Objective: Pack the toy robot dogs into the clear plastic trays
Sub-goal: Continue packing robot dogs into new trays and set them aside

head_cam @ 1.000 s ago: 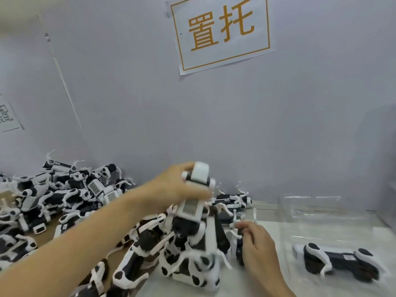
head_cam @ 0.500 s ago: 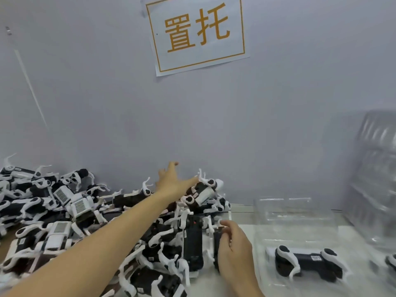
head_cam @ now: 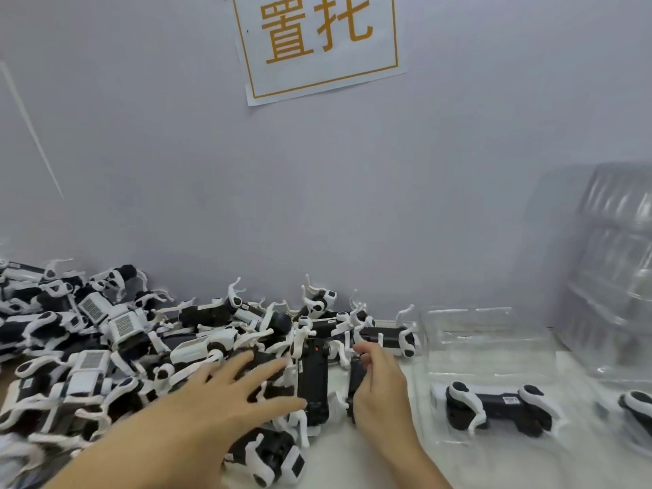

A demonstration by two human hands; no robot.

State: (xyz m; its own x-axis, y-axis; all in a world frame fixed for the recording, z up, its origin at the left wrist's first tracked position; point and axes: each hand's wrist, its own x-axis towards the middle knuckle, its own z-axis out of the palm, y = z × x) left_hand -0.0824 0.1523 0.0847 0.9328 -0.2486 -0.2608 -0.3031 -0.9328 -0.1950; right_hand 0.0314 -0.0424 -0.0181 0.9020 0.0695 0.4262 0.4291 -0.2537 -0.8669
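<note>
Dog pile [head_cam: 141,347] blocks left side; bare strip of table [head_cam: 352,453] open between pile and tray [head_cam: 494,351].

The toy robot dogs [head_cam: 148,347] look like hard moulded plastic, black bodies with white legs, smooth with a slight sheen; some carry small printed paper-like labels. The clear tray [head_cam: 490,333] is thin transparent plastic, glossy, catching pale reflections, as is the stack of trays [head_cam: 614,277] at the right. The sign [head_cam: 317,44] on the wall is matt white paper with orange print. The wall [head_cam: 317,206] is smooth, matt and grey. The tabletop [head_cam: 356,453] looks pale and smooth.
</note>
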